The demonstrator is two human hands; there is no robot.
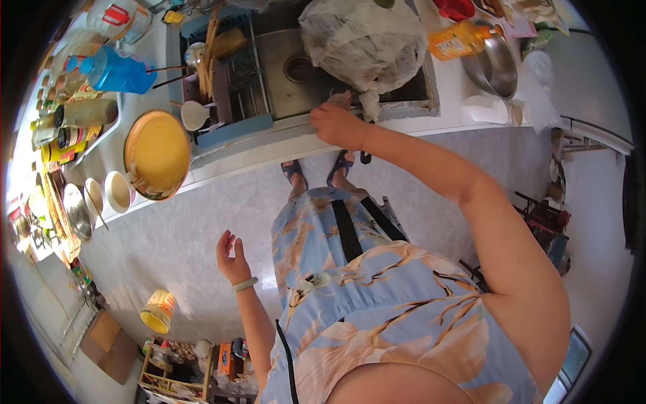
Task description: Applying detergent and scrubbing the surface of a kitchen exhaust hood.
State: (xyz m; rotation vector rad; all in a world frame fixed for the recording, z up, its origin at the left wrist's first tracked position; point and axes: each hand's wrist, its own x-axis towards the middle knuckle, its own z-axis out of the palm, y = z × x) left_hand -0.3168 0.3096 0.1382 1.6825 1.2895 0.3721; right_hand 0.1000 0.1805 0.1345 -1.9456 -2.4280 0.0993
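My right hand (337,125) is at the front edge of the steel sink (285,96), its fingers curled. A frayed pinkish cloth (341,99) sticks out from behind it, and the hand appears closed on this; the fingertips are partly hidden. Just beyond, a large bulging bundle in whitish plastic (363,43) sits over the right part of the sink. The round drain (299,68) shows to its left. My left hand (234,258), with a pale bangle (245,284) on the wrist, hangs over the floor, fingers loosely bent and holding nothing.
Left of the sink stand a dish rack (245,65), a round yellow tray (159,154), a blue bottle (118,70) and several jars. An orange bottle (459,40) and steel bowl (490,65) are at right. On the floor is a yellow bucket (158,310).
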